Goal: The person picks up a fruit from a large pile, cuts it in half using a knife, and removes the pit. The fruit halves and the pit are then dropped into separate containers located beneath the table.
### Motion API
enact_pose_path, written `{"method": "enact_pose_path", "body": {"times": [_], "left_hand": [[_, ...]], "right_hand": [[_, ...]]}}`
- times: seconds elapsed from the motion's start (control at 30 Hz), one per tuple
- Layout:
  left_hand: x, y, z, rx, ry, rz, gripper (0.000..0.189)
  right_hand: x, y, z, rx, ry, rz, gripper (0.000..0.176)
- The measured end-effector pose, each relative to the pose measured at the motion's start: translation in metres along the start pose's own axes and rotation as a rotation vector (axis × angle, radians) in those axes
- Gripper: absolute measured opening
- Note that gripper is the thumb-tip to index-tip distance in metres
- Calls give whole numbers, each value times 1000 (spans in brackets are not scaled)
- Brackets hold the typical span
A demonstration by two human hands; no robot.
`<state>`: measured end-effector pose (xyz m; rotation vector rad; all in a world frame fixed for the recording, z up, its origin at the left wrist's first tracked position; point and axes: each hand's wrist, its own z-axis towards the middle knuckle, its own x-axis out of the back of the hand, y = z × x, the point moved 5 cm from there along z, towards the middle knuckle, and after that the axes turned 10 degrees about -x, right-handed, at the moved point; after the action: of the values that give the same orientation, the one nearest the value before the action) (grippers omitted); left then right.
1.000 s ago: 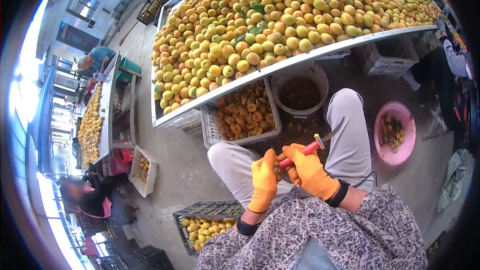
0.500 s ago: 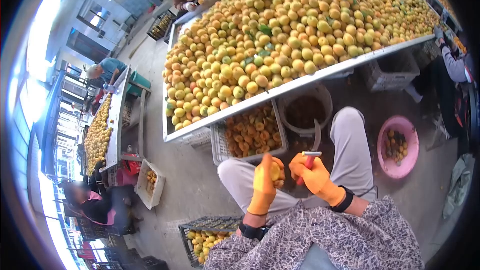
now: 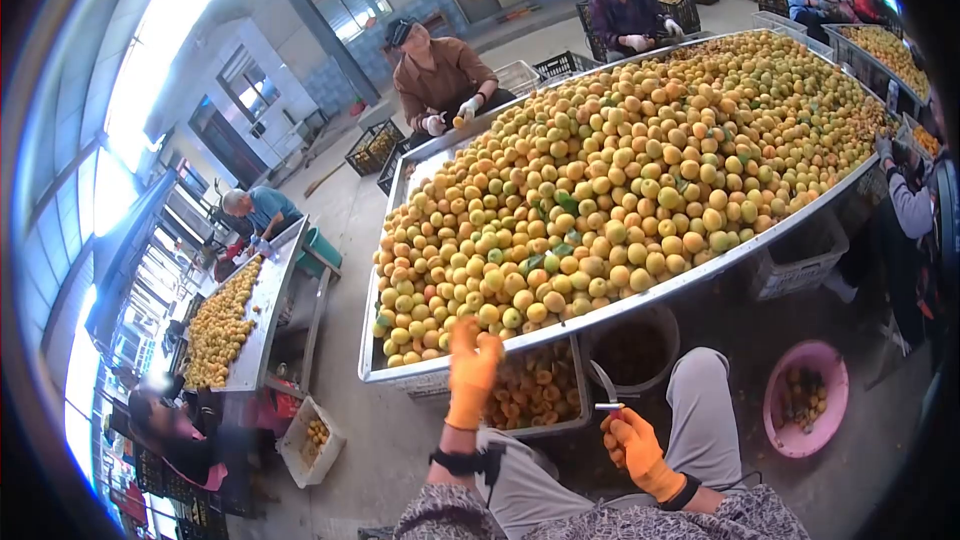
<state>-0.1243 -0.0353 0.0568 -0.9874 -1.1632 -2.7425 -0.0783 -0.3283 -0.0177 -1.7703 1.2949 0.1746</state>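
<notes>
My left hand (image 3: 472,372), in an orange glove, is raised at the near edge of a white-rimmed table (image 3: 560,330) heaped with apricots (image 3: 620,180). Its thumb and fingers are apart, and I see no fruit between them. Lower and to the right, my right hand (image 3: 643,457), also gloved in orange, is closed around a knife (image 3: 605,383) with a curved blade and a reddish handle. Below the table rim, a grey crate (image 3: 583,385) holds split apricots (image 3: 535,388). Beside that crate is a bucket (image 3: 672,330) with dark contents, just beyond the knife blade.
A pink basin (image 3: 838,385) with some fruit stands on the floor at right. White crates (image 3: 335,440) (image 3: 800,275) sit at left and under the table. Co-workers (image 3: 440,80) (image 3: 625,10) work across the table. Another fruit table (image 3: 285,270) is at left.
My left hand has moved from beside the knife, where it held an apricot, forward to the table edge. My right hand has dropped lower with the knife. The view has tilted up.
</notes>
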Motion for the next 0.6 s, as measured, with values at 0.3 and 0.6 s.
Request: {"method": "enact_pose_path", "body": {"times": [0.3,0.6], "left_hand": [[-79,-28,92,-54,-95,97,30],[-196,-38,131,-150,-322,89,28]], "right_hand": [[8,-63,11,150,34,-28,11],[17,-101,25,147,84,-31,17]]}}
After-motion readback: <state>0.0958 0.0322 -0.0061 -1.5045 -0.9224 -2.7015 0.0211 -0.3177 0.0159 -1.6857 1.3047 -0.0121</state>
